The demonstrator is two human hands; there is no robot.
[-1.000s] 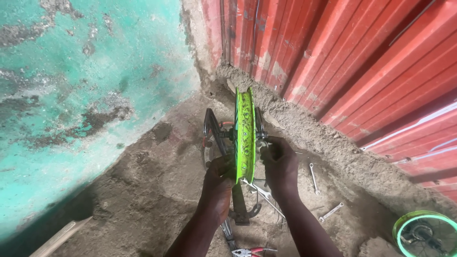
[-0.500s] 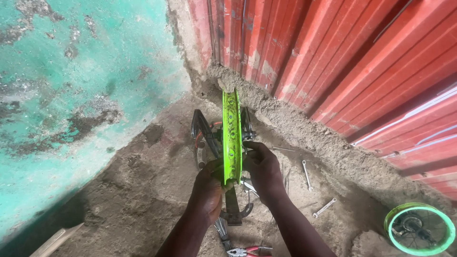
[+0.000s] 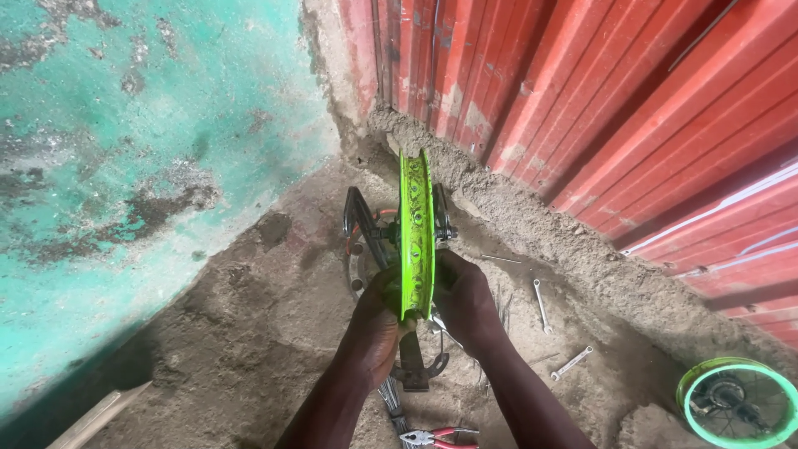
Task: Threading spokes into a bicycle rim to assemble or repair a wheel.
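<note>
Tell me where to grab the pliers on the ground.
Take the pliers by the two red handles, coming from the right of the picture. The handles trail right and lie a little apart on the dirt; the metal nose points left, toward the left hand. Come straight down from above, since they lie flat. Both hands now hold the green wheel rim.

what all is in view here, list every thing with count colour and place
wheel rim: 1, bright green, upright on a dark stand, centre
stand: 1, black, behind the rim
second wheel: 1, green, on the ground, lower right
spanners: 2, silver, on sand right of the rim
pliers: 1, red handles, bottom centre
metal sheet wall: red, right
painted wall: turquoise, left
left hand: gripping the rim
right hand: gripping the rim
</note>
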